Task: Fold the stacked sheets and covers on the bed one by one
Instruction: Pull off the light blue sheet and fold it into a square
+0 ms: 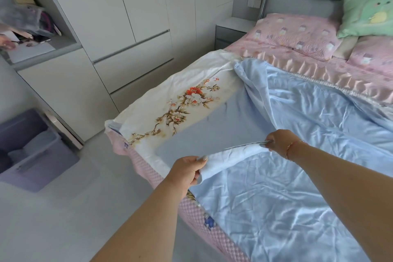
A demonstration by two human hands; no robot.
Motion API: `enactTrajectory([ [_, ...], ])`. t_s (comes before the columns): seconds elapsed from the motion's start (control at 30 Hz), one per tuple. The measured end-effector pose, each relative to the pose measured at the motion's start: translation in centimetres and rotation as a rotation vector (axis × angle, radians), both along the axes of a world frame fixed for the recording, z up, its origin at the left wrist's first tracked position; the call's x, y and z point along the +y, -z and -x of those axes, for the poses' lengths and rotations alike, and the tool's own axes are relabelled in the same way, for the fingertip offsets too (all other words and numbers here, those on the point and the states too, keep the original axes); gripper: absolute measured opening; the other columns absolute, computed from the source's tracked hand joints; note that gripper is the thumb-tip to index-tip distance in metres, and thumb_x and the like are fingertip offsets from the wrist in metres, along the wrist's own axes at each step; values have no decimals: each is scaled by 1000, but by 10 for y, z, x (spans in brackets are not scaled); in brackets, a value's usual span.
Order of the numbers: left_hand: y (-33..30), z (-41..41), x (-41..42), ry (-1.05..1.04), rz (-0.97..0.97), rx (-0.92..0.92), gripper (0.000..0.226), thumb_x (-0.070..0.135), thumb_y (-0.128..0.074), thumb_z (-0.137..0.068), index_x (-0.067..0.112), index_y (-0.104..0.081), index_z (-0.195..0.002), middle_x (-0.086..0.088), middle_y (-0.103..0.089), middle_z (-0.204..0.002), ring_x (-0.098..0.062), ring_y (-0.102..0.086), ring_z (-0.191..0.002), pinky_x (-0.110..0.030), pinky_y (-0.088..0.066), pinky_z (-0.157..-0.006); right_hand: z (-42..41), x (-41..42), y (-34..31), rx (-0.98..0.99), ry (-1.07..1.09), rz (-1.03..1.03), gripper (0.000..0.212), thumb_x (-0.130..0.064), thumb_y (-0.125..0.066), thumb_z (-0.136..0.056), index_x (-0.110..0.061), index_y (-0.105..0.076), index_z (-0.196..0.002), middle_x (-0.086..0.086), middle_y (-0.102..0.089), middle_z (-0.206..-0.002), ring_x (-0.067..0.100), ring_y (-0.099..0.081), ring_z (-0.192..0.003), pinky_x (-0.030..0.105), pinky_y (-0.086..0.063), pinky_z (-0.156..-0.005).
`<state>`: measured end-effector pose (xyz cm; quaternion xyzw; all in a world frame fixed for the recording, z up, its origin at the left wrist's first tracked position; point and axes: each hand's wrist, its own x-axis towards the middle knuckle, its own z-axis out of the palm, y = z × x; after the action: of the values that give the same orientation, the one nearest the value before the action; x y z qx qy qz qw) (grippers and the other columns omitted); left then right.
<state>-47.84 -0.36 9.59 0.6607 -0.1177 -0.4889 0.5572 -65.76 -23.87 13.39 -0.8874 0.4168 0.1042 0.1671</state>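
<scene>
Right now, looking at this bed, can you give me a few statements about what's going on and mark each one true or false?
1. Both hands hold the edge of the light blue sheet. True: the left hand and the right hand each have a grip on it.
2. A floral cover lies under the blue sheet. True.
3. The green pillow sits at the foot of the bed. False: it is up by the headboard.
4. The blue sheet is already folded into a neat square. False: it lies spread out and wrinkled.
5. A purple bin stands on the floor. True.
</scene>
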Motion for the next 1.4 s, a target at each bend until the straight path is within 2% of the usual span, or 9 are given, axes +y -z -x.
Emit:
enactTrajectory([
  [0.2, -4, 67, -3, -43, -33, -42, 42, 17, -69, -89, 17, -53, -50, -1, -29, -49, -13, -24, -42, -21, -17, -46, 61, -14, 0, 34, -69, 15, 35, -40, -49, -96, -12, -69, -101, 9, -68, -98, 22, -59, -92, 26, -43, -77],
  [0.4, -9, 169, -11, -197, -63, -25, 21, 17, -69, -89, 11, -59, -71, 1, -45, -40, -9, -45, -35, -21, -36, -50, 133, -28, 1, 28, -161, 46, 37, -39, -46, -98, -10, -68, -105, 4, -57, -88, 19, -52, -87, 24, -37, -75],
  [0.5, -12, 212, -11, -253, -65, -23, 13, 20, -70, -88, 8, -64, -90, -6, -62, -58, -9, -61, -46, -23, -47, -55, 164, -31, -1, 3, -206, 55, 37, -37, -46, -98, -8, -68, -104, 5, -57, -87, 20, -51, -86, 24, -36, -74],
  [0.63, -17, 267, -4, -287, -45, 16, 16, 17, -69, -89, 6, -63, -99, -8, -70, -85, -22, -73, -77, -27, -55, -60, 204, -32, -5, -10, -262, 62, 34, -34, -47, -98, -9, -68, -109, 10, -66, -106, 25, -57, -104, 25, -38, -83],
  [0.7, -19, 286, 1, -302, -29, 29, 14, 15, -69, -89, 4, -64, -97, -5, -70, -86, -27, -73, -85, -31, -56, -66, 218, -31, -4, -17, -279, 72, 33, -32, -47, -98, -10, -67, -111, 10, -66, -110, 26, -56, -108, 26, -39, -85],
  [0.8, -25, 316, 4, -310, -22, 25, 9, 12, -68, -89, 5, -63, -89, -4, -70, -80, -25, -73, -81, -32, -58, -70, 245, -29, -4, -27, -296, 87, 32, -31, -46, -99, -11, -67, -113, 9, -66, -112, 25, -56, -110, 25, -39, -87],
  [0.97, -26, 364, 11, -322, -16, 31, 10, 11, -68, -89, 4, -61, -90, -7, -68, -86, -22, -73, -74, -29, -59, -70, 291, -24, -1, -44, -296, 108, 31, -30, -47, -98, -12, -67, -114, 9, -66, -113, 26, -56, -110, 26, -39, -88],
  [1.23, -21, 455, 34, -350, 32, 22, 10, 8, -67, -89, 0, -63, -91, -15, -68, -94, -28, -71, -82, -32, -59, -78, 386, 2, 2, -74, -290, 106, 34, -33, -46, -99, -10, -67, -111, 10, -67, -108, 27, -56, -108, 28, -40, -87],
  [1.4, -16, 527, 49, -481, 24, 160, 30, 28, -59, -96, -2, -60, -96, -21, -67, -95, -33, -68, -85, -37, -58, -79, 460, 20, 3, -83, -315, 117, 33, -32, -46, -99, -10, -67, -111, 9, -66, -110, 27, -56, -108, 27, -39, -86],
])
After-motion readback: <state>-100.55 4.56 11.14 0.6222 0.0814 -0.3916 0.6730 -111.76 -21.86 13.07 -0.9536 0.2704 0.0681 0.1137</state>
